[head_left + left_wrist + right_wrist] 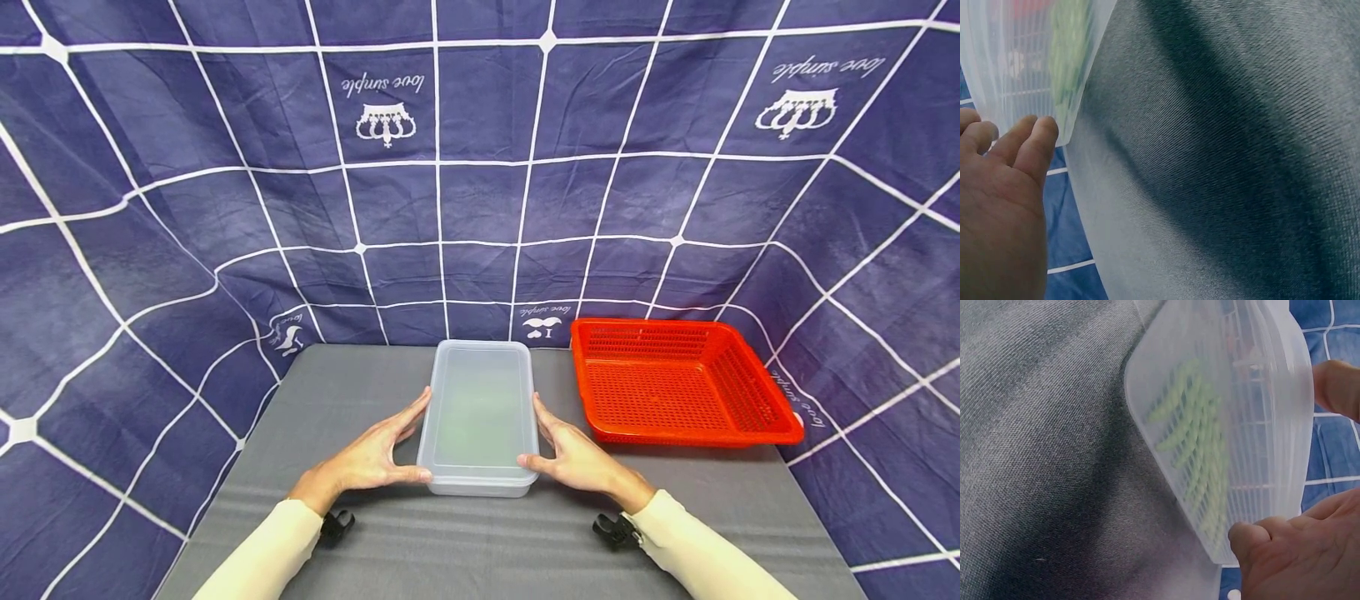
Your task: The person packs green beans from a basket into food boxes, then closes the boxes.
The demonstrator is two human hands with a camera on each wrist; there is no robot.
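A clear plastic food box (480,490) with a translucent lid (482,408) stands on the grey table. Through its wall, green bean-like pods (1194,434) show in the right wrist view. My left hand (371,450) is at the box's left side, fingers extended, thumb by the near corner. On the opposite side is my right hand (573,454); its thumb lies over the lid's edge, and its fingers reach along the side wall. Both hands' fingertips are at the box wall in the wrist views. The box's underside is hidden in the head view.
A red plastic basket (675,437) with slotted walls stands at the back right of the grey table (480,550). Blue cloth (487,200) with white lines hangs behind and along both sides. Each wrist carries a black strap device.
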